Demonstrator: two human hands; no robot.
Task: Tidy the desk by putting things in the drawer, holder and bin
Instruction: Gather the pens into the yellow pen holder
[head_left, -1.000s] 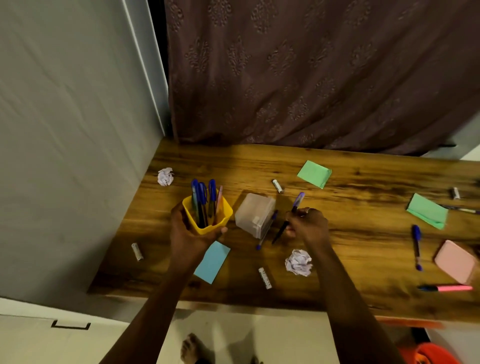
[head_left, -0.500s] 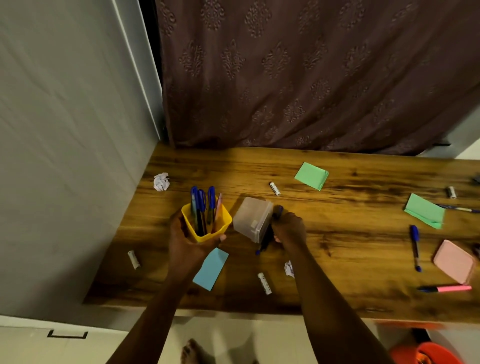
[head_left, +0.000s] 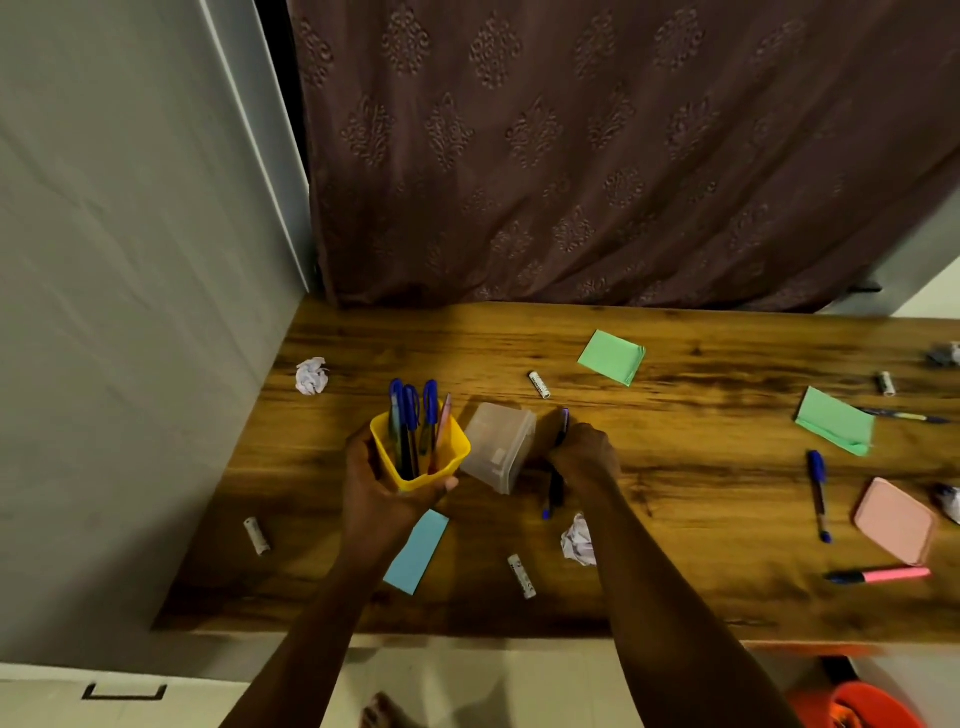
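Blue-capped pens (head_left: 411, 415) stand in the yellow plastic holder (head_left: 418, 460) gripped by the left hand (head_left: 382, 499); the right hand (head_left: 584, 452) curls round a blue pen (head_left: 554, 491) on the wooden worktop (head_left: 675, 519); crumpled paper balls (head_left: 311, 375) and white batteries (head_left: 539, 384) are left to clear

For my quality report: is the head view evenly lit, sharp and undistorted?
Head view: dim warm light; desk dark along its near left edge. Head view: the clear box shadows the spot where the right hand grips a pen; the yellow holder in the left hand is lit well. Head view: wide-angle bending tilts the wall; far-right items look soft.
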